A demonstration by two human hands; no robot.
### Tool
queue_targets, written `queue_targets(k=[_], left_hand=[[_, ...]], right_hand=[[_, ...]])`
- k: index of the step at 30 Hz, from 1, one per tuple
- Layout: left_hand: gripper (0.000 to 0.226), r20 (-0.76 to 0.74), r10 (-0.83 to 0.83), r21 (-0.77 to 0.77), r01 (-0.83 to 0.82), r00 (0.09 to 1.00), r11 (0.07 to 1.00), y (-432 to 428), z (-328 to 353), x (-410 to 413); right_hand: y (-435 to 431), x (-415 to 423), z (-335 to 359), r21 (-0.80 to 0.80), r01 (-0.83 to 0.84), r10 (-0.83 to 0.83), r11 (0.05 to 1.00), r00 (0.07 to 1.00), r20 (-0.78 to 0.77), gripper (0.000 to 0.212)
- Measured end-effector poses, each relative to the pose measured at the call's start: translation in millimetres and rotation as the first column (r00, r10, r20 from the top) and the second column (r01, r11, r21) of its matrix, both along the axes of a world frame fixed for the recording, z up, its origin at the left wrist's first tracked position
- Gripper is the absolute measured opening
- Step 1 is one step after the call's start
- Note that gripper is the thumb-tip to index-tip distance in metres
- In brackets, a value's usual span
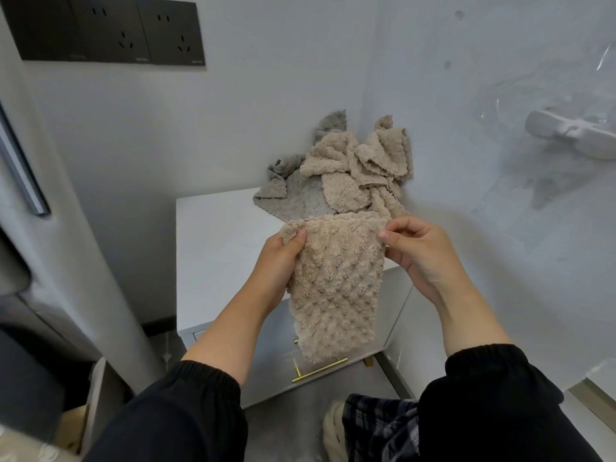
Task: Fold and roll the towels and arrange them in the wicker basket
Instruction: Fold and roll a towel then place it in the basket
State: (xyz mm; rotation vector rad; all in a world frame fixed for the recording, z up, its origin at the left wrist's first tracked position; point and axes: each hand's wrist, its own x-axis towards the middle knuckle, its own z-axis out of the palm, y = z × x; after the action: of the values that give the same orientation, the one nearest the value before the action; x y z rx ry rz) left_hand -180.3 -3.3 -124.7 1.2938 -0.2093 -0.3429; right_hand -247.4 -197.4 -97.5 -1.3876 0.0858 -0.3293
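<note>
A beige bobbled towel (335,285) hangs lengthwise in the air above the white cabinet (216,248). My left hand (278,261) pinches its upper left corner, and my right hand (416,251) pinches the upper right corner. Behind it, at the cabinet's back against the wall, lies a heap of crumpled beige towels (360,168) on top of a grey towel (283,185). No wicker basket is in view.
The cabinet has a drawer front with a brass handle (316,370) below the hanging towel. A black socket panel (110,30) sits on the wall at upper left. A white wall fixture (566,135) juts out at right. A pale shoe (333,431) shows at the bottom.
</note>
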Motion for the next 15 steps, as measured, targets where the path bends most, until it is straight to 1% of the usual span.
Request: queue_targets(k=[4, 7, 9, 10, 11, 13, 15], left_hand=[[0.018, -0.026, -0.054, -0.026, 0.053, 0.998, 0.998, 1.2, -0.1, -1.4], [0.018, -0.047, -0.119, 0.003, 0.119, 0.992, 0.993, 2.2, 0.9, -3.9], [0.017, -0.042, -0.125, 0.026, 0.126, 0.991, 0.992, 1.6, 1.7, -5.9], [0.014, -0.005, -0.102, 0.049, 0.102, 0.995, 0.994, 1.4, 1.4, -6.3], [0.014, 0.068, -0.062, 0.094, 0.055, 0.996, 0.994, 1.5, 0.5, -5.5], [0.027, 0.240, 0.011, 0.209, -0.063, 0.971, 0.976, 2.5, -0.2, -4.1], [0.041, 0.368, 0.037, 0.249, -0.137, 0.929, 0.959, 2.6, 1.9, -4.6]], right_hand=[[0.9, 0.0, 0.6, 0.018, -0.003, 0.003, 1.000, 1.000, -0.004, 0.016], [2.9, -1.3, 2.1, 0.032, -0.015, 0.015, 0.999, 1.000, -0.013, 0.013], [3.1, -1.9, 2.9, 0.040, -0.020, 0.020, 0.999, 1.000, -0.014, 0.012], [3.0, -1.8, 2.9, 0.045, -0.014, 0.014, 0.999, 1.000, -0.013, 0.012], [2.4, -1.4, 2.6, 0.052, 0.003, -0.003, 0.999, 1.000, -0.010, 0.012], [1.0, 0.2, 1.0, 0.065, 0.069, -0.068, 0.996, 0.998, -0.013, 0.016], [0.0, 1.8, -0.4, 0.059, 0.134, -0.133, 0.989, 0.991, -0.019, 0.019]])
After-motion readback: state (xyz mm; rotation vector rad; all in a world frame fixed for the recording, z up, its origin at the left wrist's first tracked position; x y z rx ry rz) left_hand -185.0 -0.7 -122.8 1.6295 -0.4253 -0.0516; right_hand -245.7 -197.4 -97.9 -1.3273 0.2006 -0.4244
